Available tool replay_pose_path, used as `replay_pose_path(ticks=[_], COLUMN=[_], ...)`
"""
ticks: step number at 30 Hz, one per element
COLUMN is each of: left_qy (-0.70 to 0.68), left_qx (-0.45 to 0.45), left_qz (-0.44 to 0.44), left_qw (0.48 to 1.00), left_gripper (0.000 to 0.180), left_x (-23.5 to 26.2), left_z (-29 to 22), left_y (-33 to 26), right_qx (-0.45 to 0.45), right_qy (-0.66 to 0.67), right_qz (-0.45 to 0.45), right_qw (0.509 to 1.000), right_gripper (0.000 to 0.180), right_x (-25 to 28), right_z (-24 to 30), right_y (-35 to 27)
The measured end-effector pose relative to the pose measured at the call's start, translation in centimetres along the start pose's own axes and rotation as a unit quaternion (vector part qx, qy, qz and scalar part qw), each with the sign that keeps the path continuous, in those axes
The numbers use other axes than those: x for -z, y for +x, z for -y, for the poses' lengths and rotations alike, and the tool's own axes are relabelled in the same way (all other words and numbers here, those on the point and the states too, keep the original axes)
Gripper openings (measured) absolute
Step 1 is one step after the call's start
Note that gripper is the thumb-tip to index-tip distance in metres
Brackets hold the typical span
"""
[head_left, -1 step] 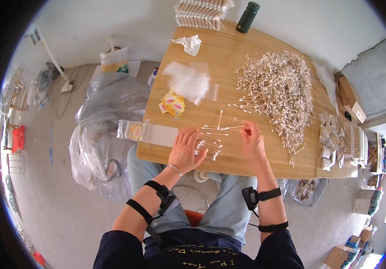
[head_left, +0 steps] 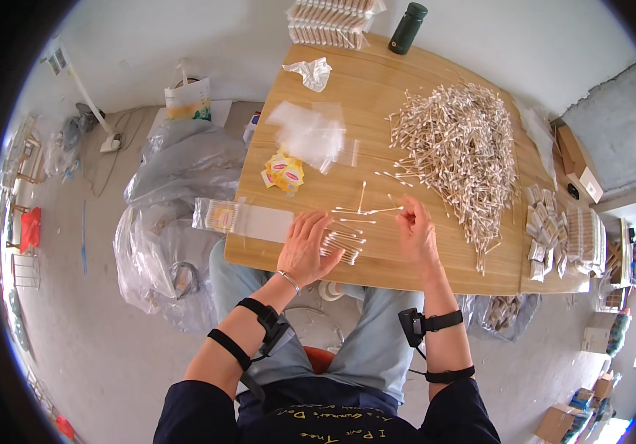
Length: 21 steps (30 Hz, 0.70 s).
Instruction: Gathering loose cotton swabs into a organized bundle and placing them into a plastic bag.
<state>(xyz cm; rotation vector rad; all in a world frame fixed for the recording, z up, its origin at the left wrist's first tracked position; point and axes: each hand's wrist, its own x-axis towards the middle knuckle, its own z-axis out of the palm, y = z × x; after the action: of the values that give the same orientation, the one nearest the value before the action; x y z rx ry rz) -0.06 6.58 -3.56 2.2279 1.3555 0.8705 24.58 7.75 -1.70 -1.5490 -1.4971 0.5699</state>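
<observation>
My left hand (head_left: 306,248) lies on the near left of the table, fingers stretched and thumb apart, over one end of a loose row of cotton swabs (head_left: 345,244). Their white tips fan out to the right of it. My right hand (head_left: 417,228), slightly blurred, is closed with thumb and forefinger pinched at the end of a cotton swab (head_left: 383,210). Several stray swabs lie between the hands, one standing out lengthwise (head_left: 363,197). Left of my left hand is a clear packet of swabs (head_left: 222,216) beside a white card strip (head_left: 268,223).
A large heap of swabs (head_left: 466,148) covers the table's right half. Clear bags (head_left: 310,133), yellow labels (head_left: 285,172) and crumpled wrap (head_left: 310,72) lie left. A dark green bottle (head_left: 408,29) and packed bundles (head_left: 329,24) stand at the back; more packs (head_left: 547,226) lie right.
My right hand's fingertips have risen very slightly. My left hand and the swabs stay where they were.
</observation>
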Motion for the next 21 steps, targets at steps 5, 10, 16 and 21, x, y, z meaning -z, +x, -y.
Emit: replay_pose_path(ticks=[5,10,16,21], left_qy=[0.011,0.019,0.015,0.020], left_qx=[-0.004,-0.002,0.008,0.014], left_qz=[0.029,0.041,0.039,0.044], left_qw=[1.000,0.999,0.999,0.999], left_gripper=[0.075,0.091,0.094,0.093], left_x=[0.3,0.2,0.2,0.1], left_z=[-0.4,-0.5,-0.6,-0.4], left_y=[0.2,0.3,0.4,0.3], right_qx=[-0.047,-0.057,-0.070,-0.050], right_qy=[-0.050,-0.114,-0.135,-0.195], right_qz=[0.010,0.009,0.093,0.141], right_qw=[0.998,0.992,0.984,0.969], right_gripper=[0.012,0.010,0.009,0.009], right_x=[0.0,-2.4,-6.3,-7.2], right_z=[-0.8,0.1,1.7,2.3], right_y=[0.7,2.6,4.2,4.4])
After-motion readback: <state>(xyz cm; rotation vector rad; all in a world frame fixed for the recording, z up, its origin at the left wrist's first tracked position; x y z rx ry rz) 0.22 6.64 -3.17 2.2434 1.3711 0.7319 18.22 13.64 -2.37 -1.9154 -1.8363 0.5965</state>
